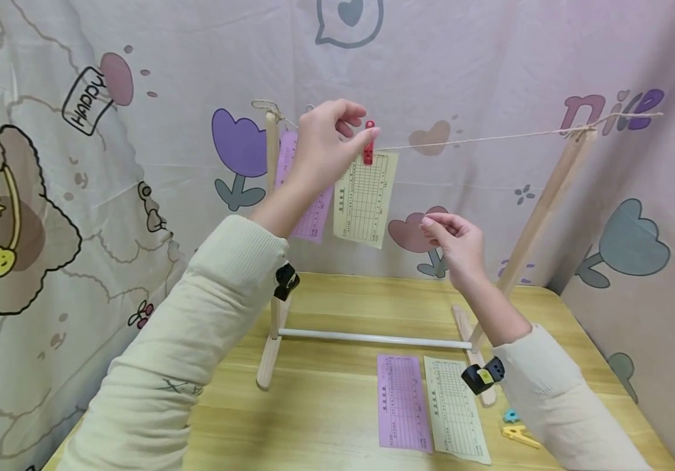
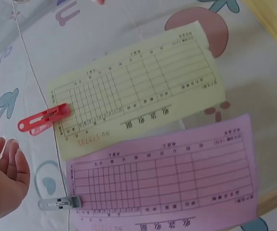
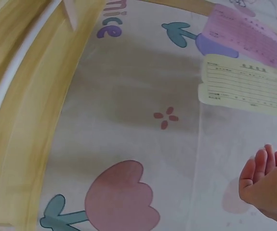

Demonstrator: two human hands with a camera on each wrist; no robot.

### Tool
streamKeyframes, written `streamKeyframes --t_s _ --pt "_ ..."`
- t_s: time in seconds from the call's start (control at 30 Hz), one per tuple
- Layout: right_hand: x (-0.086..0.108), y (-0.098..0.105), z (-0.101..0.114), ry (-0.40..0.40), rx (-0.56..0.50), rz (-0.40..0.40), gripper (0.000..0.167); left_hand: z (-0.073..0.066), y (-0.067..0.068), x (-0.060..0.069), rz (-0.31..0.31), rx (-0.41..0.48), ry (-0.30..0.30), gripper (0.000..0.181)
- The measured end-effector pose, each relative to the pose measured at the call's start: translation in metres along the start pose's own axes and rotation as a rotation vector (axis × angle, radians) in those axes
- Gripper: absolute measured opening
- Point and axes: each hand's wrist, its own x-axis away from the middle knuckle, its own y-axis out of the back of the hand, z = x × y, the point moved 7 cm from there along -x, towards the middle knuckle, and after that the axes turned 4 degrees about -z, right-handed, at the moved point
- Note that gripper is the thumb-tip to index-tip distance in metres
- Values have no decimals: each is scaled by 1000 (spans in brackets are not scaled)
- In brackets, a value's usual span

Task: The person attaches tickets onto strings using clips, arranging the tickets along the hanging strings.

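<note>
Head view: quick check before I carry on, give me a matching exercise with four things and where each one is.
1. Red plastic clothespin
2. Yellow plastic clothespin
3. Round white rod
4. Thin beige string

A. Low down, between the upright wooden posts
B. Clipped on a hanging pale-yellow printed paper sheet
C. Stretched between the post tops
D. Lying on the wood-grain table

Pairs: 1-B, 2-D, 3-A, 4-C.

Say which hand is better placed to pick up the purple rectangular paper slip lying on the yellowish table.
Probably the right hand: it looks empty and hangs lower, nearer the slip, while the left hand is raised beside the red plastic clip.
</note>
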Motion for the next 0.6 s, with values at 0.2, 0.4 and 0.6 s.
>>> streamKeyframes --t_s 0.2,0.4,0.6 --pt "8 7 9 25 0 -5 15 1 3 10 -54 91 -38 28" --pt "16 17 11 69 106 1 9 7 7 23 -133 181 -70 25" --pt "23 28 9 112 244 31 17 18 6 38 -160 220 -74 25"
